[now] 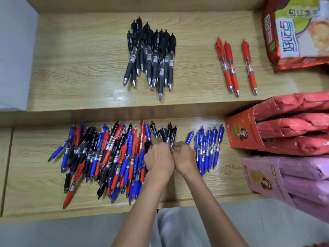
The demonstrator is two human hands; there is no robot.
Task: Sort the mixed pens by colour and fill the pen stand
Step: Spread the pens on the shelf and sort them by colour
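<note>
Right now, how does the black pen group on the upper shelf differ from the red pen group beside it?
The black pens are many, well over the three red pens. The black pens lie heaped and overlapping; the red pens lie flat in one layer, two touching and one apart. Both groups lie on the upper shelf, share the same pen design, and point their silver tips toward the shelf's front edge.

1. The left hand [159, 158] and right hand [184, 158] are bare.
2. Both forearms [142, 211] are bare down to the frame's lower edge.
3. Pale, softly creased clothing [170, 229] shows between the forearms.
</note>
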